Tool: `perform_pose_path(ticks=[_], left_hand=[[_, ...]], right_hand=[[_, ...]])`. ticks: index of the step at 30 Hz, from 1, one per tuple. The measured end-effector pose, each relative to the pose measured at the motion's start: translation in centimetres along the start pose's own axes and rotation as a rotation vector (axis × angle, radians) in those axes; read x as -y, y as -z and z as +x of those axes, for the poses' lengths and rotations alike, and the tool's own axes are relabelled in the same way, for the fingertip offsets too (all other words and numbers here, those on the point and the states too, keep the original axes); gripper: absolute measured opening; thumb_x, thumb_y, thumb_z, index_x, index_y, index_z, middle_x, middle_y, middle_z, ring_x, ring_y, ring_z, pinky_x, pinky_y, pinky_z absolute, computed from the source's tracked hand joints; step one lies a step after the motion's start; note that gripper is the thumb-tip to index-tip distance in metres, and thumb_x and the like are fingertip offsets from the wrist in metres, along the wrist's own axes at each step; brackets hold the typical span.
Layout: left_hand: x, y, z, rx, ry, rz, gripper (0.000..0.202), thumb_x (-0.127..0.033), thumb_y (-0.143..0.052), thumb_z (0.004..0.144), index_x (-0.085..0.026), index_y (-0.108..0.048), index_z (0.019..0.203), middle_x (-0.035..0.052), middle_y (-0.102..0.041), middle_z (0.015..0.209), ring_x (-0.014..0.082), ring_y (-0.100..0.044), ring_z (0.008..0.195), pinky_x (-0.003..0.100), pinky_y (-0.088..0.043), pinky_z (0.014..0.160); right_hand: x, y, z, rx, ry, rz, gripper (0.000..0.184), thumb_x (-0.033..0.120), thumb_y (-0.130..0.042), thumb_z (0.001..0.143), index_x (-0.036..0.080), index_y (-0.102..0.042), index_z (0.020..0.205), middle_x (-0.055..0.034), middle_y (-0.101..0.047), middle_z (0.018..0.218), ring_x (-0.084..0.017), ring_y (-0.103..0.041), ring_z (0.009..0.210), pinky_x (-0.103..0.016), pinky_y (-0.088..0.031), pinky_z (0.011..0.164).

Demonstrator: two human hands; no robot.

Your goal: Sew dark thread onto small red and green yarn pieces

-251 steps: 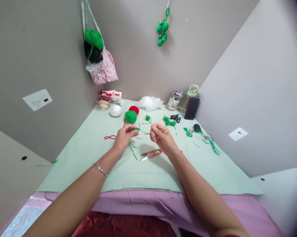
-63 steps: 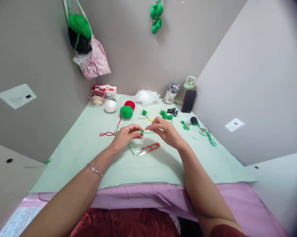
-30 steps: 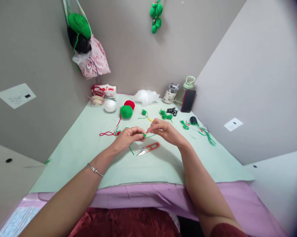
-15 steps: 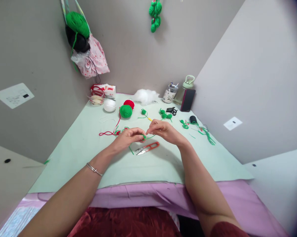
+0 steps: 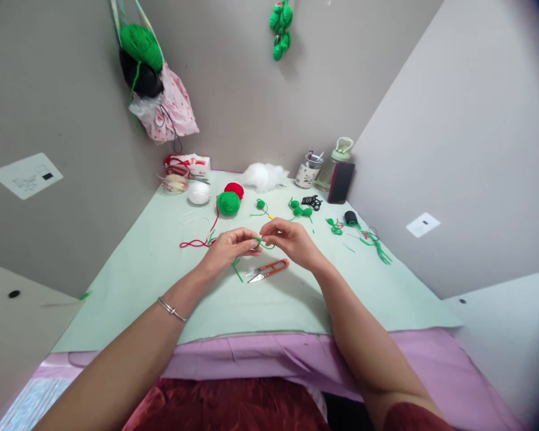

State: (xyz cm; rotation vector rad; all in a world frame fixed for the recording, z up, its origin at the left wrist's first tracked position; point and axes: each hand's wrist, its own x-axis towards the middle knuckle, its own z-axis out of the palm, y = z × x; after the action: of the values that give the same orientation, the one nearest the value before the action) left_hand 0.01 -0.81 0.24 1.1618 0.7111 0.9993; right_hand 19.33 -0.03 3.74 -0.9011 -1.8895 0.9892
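Note:
Between the fingertips of my left hand [image 5: 233, 246] is a small green yarn piece [image 5: 257, 240], mostly covered by the thumb and fingers. My right hand [image 5: 292, 240] is closed in a pinch right beside it, the fingertips almost touching those of the left. What the pinch holds is too small to make out. A thin green strand [image 5: 267, 246] curves from the piece below the right fingers. Just under both hands lie orange-handled thread snips [image 5: 269, 270], blades pointing left. Green yarn ends [image 5: 237, 270] rest on the table left of the snips.
Green [image 5: 228, 203] and red yarn balls [image 5: 234, 191] sit behind my hands, with a white ball [image 5: 199, 193] to their left. White stuffing [image 5: 264, 176], a pen cup [image 5: 308, 172], a bottle [image 5: 336, 161] and a phone [image 5: 341, 183] line the back. Small green pieces [image 5: 298, 211] lie right.
My right hand has moved left and closer to my left hand. The left hand and the green piece have risen slightly, and the strand between the hands hangs in a shorter curve.

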Motion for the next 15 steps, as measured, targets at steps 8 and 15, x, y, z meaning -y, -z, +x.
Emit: perform_pose_path(ticks=[8, 15], left_hand=[[-0.28, -0.32, 0.05, -0.049, 0.029, -0.066, 0.029, -0.032, -0.08, 0.07, -0.013, -0.062, 0.083, 0.002, -0.066, 0.084, 0.0167, -0.068, 0.081, 0.04, -0.052, 0.09], [0.2, -0.23, 0.23, -0.09, 0.057, 0.084, 0.022, -0.03, -0.073, 0.071, -0.015, -0.057, 0.077, 0.0, -0.064, 0.069, 0.0124, -0.061, 0.065, 0.029, -0.049, 0.072]], right_hand=[[0.05, -0.7, -0.3, 0.06, 0.137, -0.267, 0.02, 0.019, -0.051, 0.093, 0.021, -0.068, 0.103, -0.006, -0.068, 0.101, -0.015, -0.064, 0.088, -0.028, -0.052, 0.078], [-0.59, -1.15, -0.32, 0.061, 0.267, -0.641, 0.016, 0.022, -0.051, 0.097, 0.021, -0.066, 0.094, -0.003, -0.069, 0.09, -0.012, -0.061, 0.076, -0.024, -0.044, 0.069]])
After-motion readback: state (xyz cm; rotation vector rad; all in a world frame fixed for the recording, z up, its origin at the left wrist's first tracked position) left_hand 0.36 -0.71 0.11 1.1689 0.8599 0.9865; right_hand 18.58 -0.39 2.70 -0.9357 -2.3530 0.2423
